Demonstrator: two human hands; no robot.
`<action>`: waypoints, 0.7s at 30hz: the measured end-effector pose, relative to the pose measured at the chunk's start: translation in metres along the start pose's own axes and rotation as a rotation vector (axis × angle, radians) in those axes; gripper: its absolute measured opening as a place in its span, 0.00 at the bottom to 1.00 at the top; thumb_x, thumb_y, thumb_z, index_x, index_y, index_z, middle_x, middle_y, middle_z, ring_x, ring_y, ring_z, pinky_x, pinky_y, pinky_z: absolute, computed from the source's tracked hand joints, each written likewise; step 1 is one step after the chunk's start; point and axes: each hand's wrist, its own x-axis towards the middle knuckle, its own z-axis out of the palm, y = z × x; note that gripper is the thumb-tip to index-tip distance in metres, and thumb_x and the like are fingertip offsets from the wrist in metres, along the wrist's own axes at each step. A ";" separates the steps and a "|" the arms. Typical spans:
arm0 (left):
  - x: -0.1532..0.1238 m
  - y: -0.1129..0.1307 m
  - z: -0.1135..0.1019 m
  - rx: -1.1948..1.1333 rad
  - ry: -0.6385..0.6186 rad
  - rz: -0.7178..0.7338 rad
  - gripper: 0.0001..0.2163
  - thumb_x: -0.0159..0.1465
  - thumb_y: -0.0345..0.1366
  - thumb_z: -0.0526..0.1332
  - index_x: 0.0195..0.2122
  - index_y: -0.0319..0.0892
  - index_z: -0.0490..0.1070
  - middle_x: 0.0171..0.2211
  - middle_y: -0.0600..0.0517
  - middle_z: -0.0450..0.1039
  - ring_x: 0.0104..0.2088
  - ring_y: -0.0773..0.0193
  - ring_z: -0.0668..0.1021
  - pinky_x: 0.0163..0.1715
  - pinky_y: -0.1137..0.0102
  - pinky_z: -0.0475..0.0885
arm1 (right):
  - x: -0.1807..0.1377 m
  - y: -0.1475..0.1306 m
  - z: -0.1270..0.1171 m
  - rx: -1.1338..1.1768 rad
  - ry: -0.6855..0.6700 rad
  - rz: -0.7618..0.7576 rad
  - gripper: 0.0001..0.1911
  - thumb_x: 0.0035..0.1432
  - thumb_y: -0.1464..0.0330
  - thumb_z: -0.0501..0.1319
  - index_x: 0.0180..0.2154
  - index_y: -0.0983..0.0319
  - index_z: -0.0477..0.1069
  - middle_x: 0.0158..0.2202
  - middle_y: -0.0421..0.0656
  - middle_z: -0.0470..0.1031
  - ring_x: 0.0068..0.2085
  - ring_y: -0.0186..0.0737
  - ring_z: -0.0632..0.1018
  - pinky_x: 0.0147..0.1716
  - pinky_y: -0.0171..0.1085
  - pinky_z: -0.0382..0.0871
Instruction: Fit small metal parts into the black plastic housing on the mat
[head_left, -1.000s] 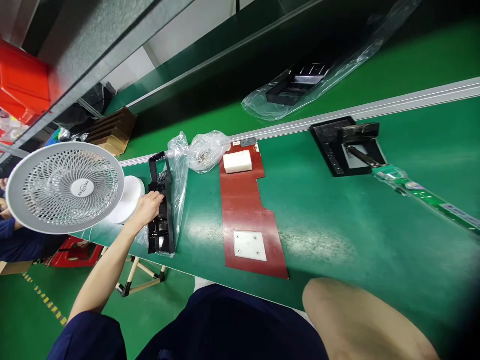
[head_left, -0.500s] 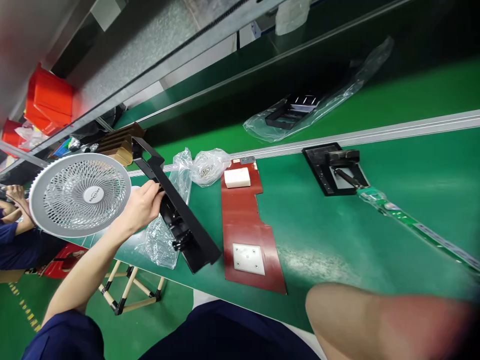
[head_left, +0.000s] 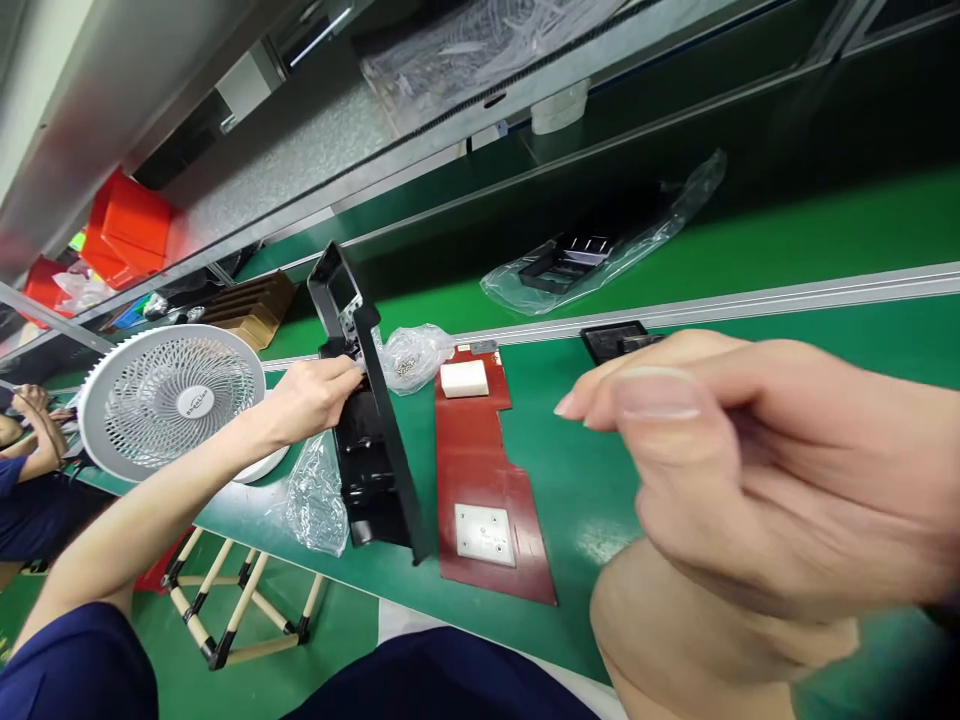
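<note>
The green table (head_left: pixel 645 470) has a big bare patch between the red mat (head_left: pixel 480 470) and the right hand (head_left: pixel 765 470); a hand could slide through there. The right hand is up close and hides much of the table on that side. The left hand (head_left: pixel 311 400) holds the long black frame (head_left: pixel 367 430) tilted up on its end, and it stands like a wall just beside the red mat. A crinkly plastic bag (head_left: pixel 315 495) lies right by the frame, and the white fan (head_left: pixel 176 400) blocks the way further left. A small bag of screws (head_left: pixel 412 355) and a white block (head_left: pixel 463 378) crowd the back, by the silver rail (head_left: pixel 750 300).
</note>
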 end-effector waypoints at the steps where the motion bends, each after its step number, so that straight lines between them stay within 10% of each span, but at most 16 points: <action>1: 0.002 0.000 -0.002 0.091 -0.004 0.096 0.07 0.62 0.22 0.53 0.35 0.33 0.69 0.24 0.53 0.64 0.23 0.68 0.65 0.20 0.71 0.61 | 0.002 0.002 0.003 0.003 -0.023 -0.053 0.20 0.73 0.66 0.55 0.26 0.65 0.62 0.23 0.36 0.65 0.26 0.28 0.69 0.24 0.30 0.59; 13: -0.003 0.004 -0.012 0.210 -0.132 0.835 0.11 0.62 0.29 0.53 0.30 0.36 0.75 0.32 0.45 0.71 0.28 0.61 0.74 0.27 0.64 0.68 | 0.009 0.000 -0.004 -0.232 0.063 -0.123 0.11 0.69 0.70 0.58 0.32 0.68 0.68 0.32 0.44 0.72 0.34 0.35 0.74 0.33 0.33 0.66; 21: -0.016 0.013 0.007 0.046 -0.449 1.108 0.15 0.62 0.25 0.47 0.30 0.36 0.75 0.35 0.42 0.71 0.29 0.57 0.74 0.21 0.62 0.59 | -0.027 -0.004 0.039 -0.298 -0.915 -0.160 0.04 0.67 0.76 0.59 0.39 0.66 0.73 0.42 0.44 0.71 0.42 0.40 0.71 0.43 0.38 0.61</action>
